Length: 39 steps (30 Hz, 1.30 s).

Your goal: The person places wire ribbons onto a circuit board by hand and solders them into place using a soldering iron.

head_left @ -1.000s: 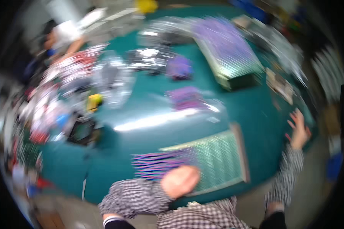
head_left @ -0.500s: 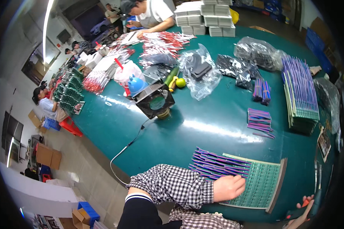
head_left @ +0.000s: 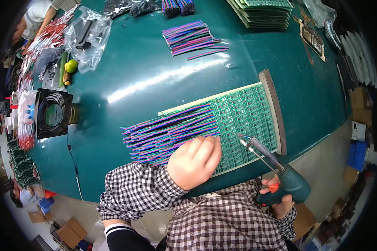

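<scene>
The step in hand looks to be soldering at the wire ends; the green circuit board (head_left: pixel 247 113) lies by the near edge of the desk (head_left: pixel 100 157), striped wires (head_left: pixel 171 129) covering its left part and overhanging it, a wooden bar (head_left: pixel 274 113) along its right end; the left hand (head_left: pixel 193 162) rests over the wires with fingers curled in, though what they pinch is hidden; the right hand's (head_left: pixel 282 206) fingers wrap the grip of a soldering gun (head_left: pixel 296 184), its tip over the board's bare part, touching or not I cannot tell; the next move seems to call for steady wire ends and careful aim. Toward the desk's far edge lie a loose wire pile (head_left: pixel 186 38) and a stack of boards (head_left: pixel 259 17); by its left edge stands a fan (head_left: pixel 53 115); at the far left corner a person (head_left: pixel 33 19) leans in; cardboard boxes (head_left: pixel 72 233) sit on the floor.
</scene>
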Tool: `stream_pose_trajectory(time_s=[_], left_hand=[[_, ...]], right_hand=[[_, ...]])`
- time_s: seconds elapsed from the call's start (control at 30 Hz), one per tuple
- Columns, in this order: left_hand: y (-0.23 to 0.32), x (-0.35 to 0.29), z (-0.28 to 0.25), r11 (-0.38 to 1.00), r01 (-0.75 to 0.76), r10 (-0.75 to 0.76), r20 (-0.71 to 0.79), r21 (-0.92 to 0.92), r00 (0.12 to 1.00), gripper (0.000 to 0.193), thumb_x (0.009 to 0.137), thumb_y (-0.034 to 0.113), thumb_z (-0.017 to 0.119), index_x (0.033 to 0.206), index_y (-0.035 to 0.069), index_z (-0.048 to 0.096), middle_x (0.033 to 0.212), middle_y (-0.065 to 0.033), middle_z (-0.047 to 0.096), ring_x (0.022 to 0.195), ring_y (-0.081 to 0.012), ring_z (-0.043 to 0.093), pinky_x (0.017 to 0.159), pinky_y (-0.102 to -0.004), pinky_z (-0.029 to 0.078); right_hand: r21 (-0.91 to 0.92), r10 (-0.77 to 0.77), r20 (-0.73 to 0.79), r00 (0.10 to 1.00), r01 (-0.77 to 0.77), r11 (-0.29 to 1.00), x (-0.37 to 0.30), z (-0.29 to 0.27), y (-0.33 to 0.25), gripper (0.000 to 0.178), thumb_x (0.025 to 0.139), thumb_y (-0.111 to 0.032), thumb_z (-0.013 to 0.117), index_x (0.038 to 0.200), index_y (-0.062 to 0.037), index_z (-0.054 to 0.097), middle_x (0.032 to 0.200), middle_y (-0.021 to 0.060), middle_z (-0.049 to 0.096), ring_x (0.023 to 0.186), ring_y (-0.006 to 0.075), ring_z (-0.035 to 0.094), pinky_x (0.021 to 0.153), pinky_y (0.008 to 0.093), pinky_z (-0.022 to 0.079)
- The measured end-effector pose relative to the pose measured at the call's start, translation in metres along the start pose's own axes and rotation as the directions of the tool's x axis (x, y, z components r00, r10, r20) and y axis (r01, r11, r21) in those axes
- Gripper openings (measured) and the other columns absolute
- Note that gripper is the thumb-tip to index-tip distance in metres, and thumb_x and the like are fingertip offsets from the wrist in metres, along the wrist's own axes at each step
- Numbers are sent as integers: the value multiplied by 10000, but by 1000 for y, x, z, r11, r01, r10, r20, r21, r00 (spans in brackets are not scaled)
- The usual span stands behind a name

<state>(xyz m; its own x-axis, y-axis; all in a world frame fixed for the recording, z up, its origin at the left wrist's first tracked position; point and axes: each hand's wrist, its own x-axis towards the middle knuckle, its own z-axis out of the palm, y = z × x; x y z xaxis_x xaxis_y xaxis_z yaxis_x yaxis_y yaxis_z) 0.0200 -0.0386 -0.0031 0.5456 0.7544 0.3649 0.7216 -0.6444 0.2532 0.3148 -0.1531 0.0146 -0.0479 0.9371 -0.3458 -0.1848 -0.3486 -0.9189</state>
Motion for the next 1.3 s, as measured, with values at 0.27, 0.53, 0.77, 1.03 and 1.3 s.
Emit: stream_pose_trajectory(time_s=[0.27,0.53,0.77,1.03,1.3], left_hand=[[4,-2,0,1000,12,-12,17,27,1000,349,775,105,657,1094,-29,698,1027,-98,631,899,-205,656,729,-299,536],[4,0,3,1000,17,-16,-56,24,998,325,714,52,711,1027,-29,743,989,-93,655,838,-206,659,679,-299,548],[0,-1,5,999,-24,26,-48,38,999,311,740,109,676,1018,-28,703,1003,-100,635,892,-212,655,734,-290,526],[-2,4,1,998,6,-10,-48,-68,999,346,664,54,721,998,-34,738,960,-92,644,808,-207,661,653,-298,548],[-5,0,2,999,-31,30,-25,-20,999,331,712,121,668,1012,-15,701,1004,-81,636,903,-198,645,728,-274,502]], right_hand=[[-1,110,40,993,-110,994,-7,6,-8,647,767,-199,914,1242,84,576,1112,196,695,1094,326,695,894,469,629],[-122,114,37,993,-109,987,-2,12,-13,624,786,-245,904,1217,84,596,1053,205,724,1037,318,720,888,447,622],[-475,59,100,993,-5,880,7,16,-22,498,839,-473,821,1055,-35,727,962,55,783,944,209,745,836,378,548],[-502,79,78,994,-30,864,6,17,-23,434,820,-472,837,990,-90,718,942,20,778,878,220,729,834,378,552],[-486,64,61,996,-26,874,6,19,-20,439,810,-482,842,974,-96,711,942,18,777,890,221,724,834,385,554]])
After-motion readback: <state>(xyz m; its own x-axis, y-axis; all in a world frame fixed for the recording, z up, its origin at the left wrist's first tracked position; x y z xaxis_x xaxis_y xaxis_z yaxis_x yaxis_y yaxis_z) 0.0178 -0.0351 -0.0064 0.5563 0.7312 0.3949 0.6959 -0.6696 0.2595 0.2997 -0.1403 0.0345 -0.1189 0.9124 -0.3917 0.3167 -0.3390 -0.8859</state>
